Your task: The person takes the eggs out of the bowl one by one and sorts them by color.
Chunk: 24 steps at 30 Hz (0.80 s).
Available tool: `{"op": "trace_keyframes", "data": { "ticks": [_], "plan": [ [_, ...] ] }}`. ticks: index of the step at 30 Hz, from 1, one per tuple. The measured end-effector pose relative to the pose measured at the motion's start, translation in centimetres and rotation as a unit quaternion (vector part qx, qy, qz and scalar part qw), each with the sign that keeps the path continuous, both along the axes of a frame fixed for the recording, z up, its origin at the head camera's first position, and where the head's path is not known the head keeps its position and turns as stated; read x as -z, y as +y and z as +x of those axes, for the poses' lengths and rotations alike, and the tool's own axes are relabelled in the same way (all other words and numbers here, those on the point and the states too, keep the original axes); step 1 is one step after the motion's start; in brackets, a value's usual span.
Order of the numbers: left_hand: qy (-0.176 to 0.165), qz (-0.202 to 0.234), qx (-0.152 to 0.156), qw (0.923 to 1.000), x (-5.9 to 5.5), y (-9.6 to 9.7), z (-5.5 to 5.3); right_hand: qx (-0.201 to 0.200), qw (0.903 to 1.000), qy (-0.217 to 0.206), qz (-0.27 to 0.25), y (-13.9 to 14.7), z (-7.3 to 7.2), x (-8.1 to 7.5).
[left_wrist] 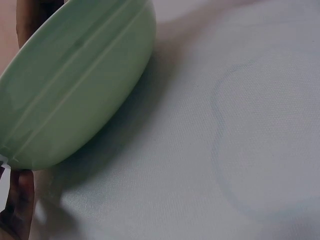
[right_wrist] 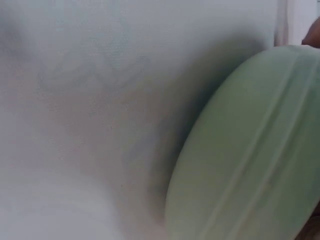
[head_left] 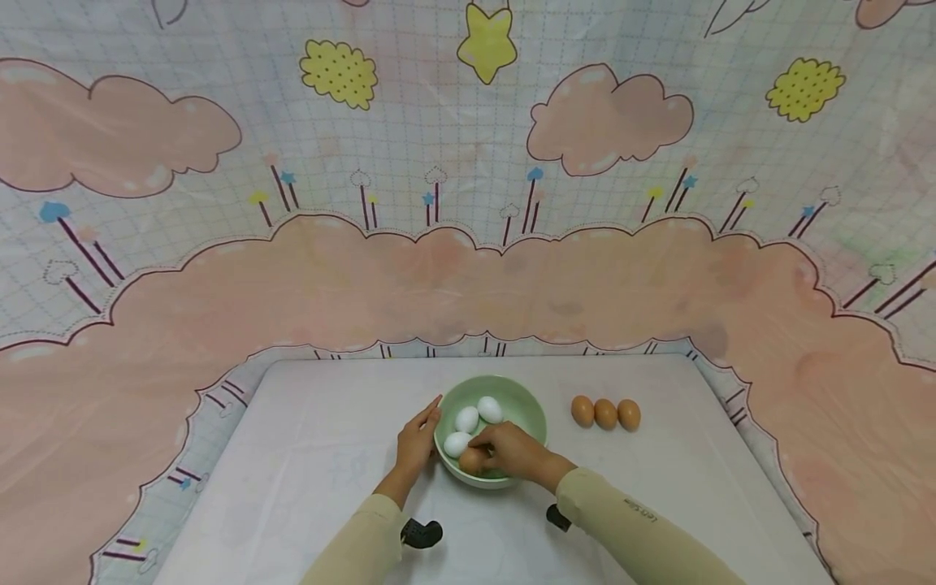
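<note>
A round green bowl stands on the table, with several eggs inside. Three white eggs lie along its left half. My right hand reaches over the near rim and pinches a brown egg low in the bowl. Against the bowl's left outer wall rests my left hand, its fingers extended along the side. The left wrist view shows the bowl's ribbed wall with left fingers at its lower edge. In the right wrist view the bowl fills the right side, and the egg is hidden.
Three brown eggs sit in a row on the white-covered table, right of the bowl. Behind the table hangs a cloth printed with clouds and stars. Black wrist devices show below each forearm.
</note>
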<state>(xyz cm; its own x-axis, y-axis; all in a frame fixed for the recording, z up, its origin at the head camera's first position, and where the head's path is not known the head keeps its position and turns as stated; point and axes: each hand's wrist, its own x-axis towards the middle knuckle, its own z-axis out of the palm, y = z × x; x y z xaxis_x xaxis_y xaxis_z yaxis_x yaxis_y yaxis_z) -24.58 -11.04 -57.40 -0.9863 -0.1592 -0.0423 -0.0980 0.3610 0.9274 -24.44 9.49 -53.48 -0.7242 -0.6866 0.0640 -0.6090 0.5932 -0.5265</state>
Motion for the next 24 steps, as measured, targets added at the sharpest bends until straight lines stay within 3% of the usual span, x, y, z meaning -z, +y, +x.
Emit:
{"op": "trace_keyframes", "data": {
  "ticks": [8,16,19,24],
  "plan": [
    [-0.005,0.006,0.001,1.0,0.2,-0.2,-0.1,0.059,0.9908,-0.083,-0.09,0.8,-0.1,-0.4],
    [-0.002,0.003,0.006,1.0,0.5,-0.4,-0.2,0.157,0.9628,-0.181,-0.125,1.8,0.1,-1.2],
    [0.001,-0.001,0.005,1.0,0.5,-0.3,-0.1,0.18,0.939,-0.241,-0.167,2.4,0.1,-1.5],
    [0.003,-0.004,0.004,1.0,0.5,-0.2,-0.1,0.179,0.8798,-0.356,-0.26,3.4,0.0,-1.4]
  ]
}}
